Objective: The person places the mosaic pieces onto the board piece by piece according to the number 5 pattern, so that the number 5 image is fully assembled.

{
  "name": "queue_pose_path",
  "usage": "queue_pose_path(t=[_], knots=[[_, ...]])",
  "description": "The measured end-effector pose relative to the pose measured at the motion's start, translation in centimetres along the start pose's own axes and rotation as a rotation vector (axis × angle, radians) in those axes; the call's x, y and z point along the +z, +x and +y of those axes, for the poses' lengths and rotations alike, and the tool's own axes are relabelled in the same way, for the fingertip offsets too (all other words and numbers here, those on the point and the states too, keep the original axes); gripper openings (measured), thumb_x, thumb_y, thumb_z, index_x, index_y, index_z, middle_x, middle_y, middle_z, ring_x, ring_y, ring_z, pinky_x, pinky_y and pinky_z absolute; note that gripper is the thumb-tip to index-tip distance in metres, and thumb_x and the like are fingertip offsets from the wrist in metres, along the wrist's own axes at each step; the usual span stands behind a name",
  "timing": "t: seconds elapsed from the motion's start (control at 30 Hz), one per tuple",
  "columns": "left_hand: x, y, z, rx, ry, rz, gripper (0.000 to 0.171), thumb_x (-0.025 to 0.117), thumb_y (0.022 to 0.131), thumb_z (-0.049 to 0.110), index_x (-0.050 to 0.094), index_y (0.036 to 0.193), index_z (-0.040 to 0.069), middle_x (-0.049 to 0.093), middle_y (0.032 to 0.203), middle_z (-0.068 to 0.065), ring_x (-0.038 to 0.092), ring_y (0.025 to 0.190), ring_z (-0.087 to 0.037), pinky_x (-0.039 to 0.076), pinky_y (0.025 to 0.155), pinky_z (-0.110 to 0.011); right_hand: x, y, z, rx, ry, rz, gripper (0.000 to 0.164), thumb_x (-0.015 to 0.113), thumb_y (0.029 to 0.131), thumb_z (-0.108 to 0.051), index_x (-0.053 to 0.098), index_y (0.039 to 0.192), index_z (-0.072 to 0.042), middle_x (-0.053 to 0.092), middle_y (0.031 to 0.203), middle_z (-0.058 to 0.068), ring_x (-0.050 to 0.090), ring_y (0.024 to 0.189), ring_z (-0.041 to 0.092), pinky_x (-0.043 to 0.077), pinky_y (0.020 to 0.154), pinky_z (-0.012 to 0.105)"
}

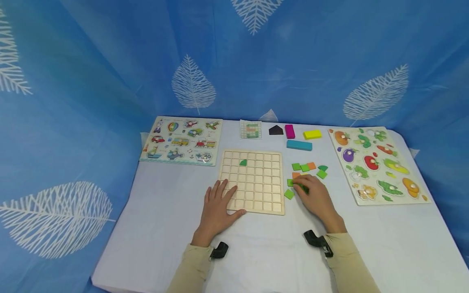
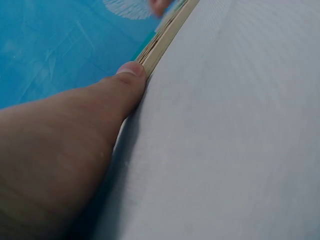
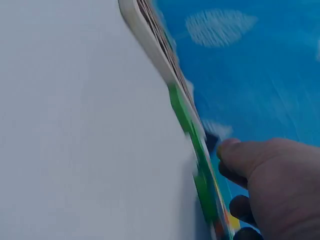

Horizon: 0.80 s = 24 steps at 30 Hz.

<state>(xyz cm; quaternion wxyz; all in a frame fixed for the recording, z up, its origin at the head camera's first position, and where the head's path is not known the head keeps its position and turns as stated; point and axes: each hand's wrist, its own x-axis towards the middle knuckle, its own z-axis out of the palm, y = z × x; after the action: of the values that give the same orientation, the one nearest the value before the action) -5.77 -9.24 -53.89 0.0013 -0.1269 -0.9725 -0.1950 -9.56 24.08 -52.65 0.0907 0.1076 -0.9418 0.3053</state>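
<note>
A square wooden grid board (image 1: pixel 258 213) lies on the table with one dark green quarter-circle piece (image 1: pixel 243 162) in an upper cell. My left hand (image 1: pixel 216 211) rests spread over the board's lower left part. In the left wrist view its thumb (image 2: pixel 131 72) touches the board's edge. Right of the board, my right hand (image 1: pixel 313 195) reaches down over loose tiles with bent fingers, its fingertips beside a green square tile (image 1: pixel 290 182). Another green tile (image 1: pixel 289 194) lies just below. Whether the right fingers pinch a tile I cannot tell; the hand hides some pieces.
Green and orange tiles (image 1: pixel 311 165) and a dark green piece (image 1: pixel 323 167) lie beyond the right hand. Behind are a pattern card (image 1: pixel 250 136), a dark pentagon block (image 1: pixel 276 130), and magenta, yellow and blue blocks (image 1: pixel 299 145). A vehicle puzzle (image 1: pixel 183 140) and a vegetable puzzle (image 1: pixel 377 175) flank them.
</note>
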Motion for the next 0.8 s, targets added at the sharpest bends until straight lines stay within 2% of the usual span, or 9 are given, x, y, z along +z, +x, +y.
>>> queue_pose_path(t=[0.07, 0.13, 0.23, 0.4, 0.5, 0.7, 0.8], knots=[[0.0, 0.0, 0.0, 0.004, 0.005, 0.004, 0.083, 0.067, 0.085, 0.07, 0.047, 0.153, 0.027, 0.03, 0.167, -0.007, 0.02, 0.158, -0.033, 0.018, 0.126, -0.059, -1.0, -1.7, 1.3, 0.05, 0.002, 0.059, 0.015, 0.073, 0.094, -0.011, 0.078, 0.108, -0.008, 0.072, 0.113, 0.011, 0.064, 0.096, 0.024, 0.053, 0.083, 0.035], [0.0, 0.0, 0.0, 0.004, 0.001, 0.005, 0.083, 0.067, 0.085, 0.069, 0.047, 0.153, 0.027, 0.03, 0.167, -0.007, 0.02, 0.158, -0.033, 0.018, 0.126, -0.059, -1.8, -3.2, 2.3, 0.101, -0.003, 0.097, 0.015, 0.073, 0.094, -0.01, 0.078, 0.108, -0.008, 0.071, 0.112, 0.01, 0.061, 0.087, 0.017, 0.048, 0.074, 0.021], [0.0, 0.0, 0.0, 0.001, -0.017, -0.002, 0.083, 0.067, 0.085, 0.069, 0.047, 0.153, 0.026, 0.03, 0.167, -0.007, 0.019, 0.158, -0.033, 0.017, 0.126, -0.06, -2.5, -4.5, 3.2, 0.159, -0.015, 0.107, 0.017, 0.073, 0.094, -0.012, 0.078, 0.11, -0.007, 0.07, 0.115, 0.011, 0.057, 0.084, 0.012, 0.04, 0.069, 0.01], [0.3, -0.1, -0.1, -0.006, -0.04, -0.017, 0.083, 0.067, 0.085, 0.07, 0.047, 0.154, 0.026, 0.029, 0.168, -0.006, 0.018, 0.159, -0.032, 0.015, 0.127, -0.059, -2.9, -5.3, 3.5, 0.199, -0.051, 0.066, 0.021, 0.075, 0.094, -0.016, 0.077, 0.112, -0.006, 0.067, 0.119, 0.013, 0.059, 0.088, 0.019, 0.042, 0.07, 0.014], [0.5, -0.1, -0.2, -0.005, -0.036, -0.024, 0.084, 0.066, 0.085, 0.071, 0.046, 0.154, 0.027, 0.028, 0.168, -0.006, 0.017, 0.159, -0.031, 0.014, 0.128, -0.058, -3.1, -5.6, 3.5, 0.21, -0.066, 0.053, 0.019, 0.077, 0.092, -0.016, 0.076, 0.109, -0.008, 0.066, 0.119, 0.011, 0.058, 0.089, 0.018, 0.042, 0.071, 0.015], [0.5, 0.0, -0.3, -0.007, -0.021, -0.025, 0.085, 0.065, 0.085, 0.072, 0.045, 0.155, 0.028, 0.027, 0.169, -0.005, 0.016, 0.159, -0.031, 0.014, 0.128, -0.057, -3.0, -5.5, 3.4, 0.155, -0.047, 0.04, 0.014, 0.077, 0.09, -0.012, 0.075, 0.104, -0.01, 0.069, 0.12, 0.007, 0.062, 0.094, 0.018, 0.042, 0.076, 0.01], [0.3, 0.0, -0.3, -0.005, -0.021, -0.009, 0.084, 0.067, 0.084, 0.071, 0.046, 0.154, 0.027, 0.028, 0.168, -0.006, 0.017, 0.159, -0.032, 0.015, 0.127, -0.058, -2.8, -5.2, 3.4, 0.133, -0.039, 0.049, 0.013, 0.077, 0.09, -0.01, 0.074, 0.102, -0.01, 0.07, 0.114, 0.007, 0.057, 0.087, 0.014, 0.039, 0.072, 0.011]])
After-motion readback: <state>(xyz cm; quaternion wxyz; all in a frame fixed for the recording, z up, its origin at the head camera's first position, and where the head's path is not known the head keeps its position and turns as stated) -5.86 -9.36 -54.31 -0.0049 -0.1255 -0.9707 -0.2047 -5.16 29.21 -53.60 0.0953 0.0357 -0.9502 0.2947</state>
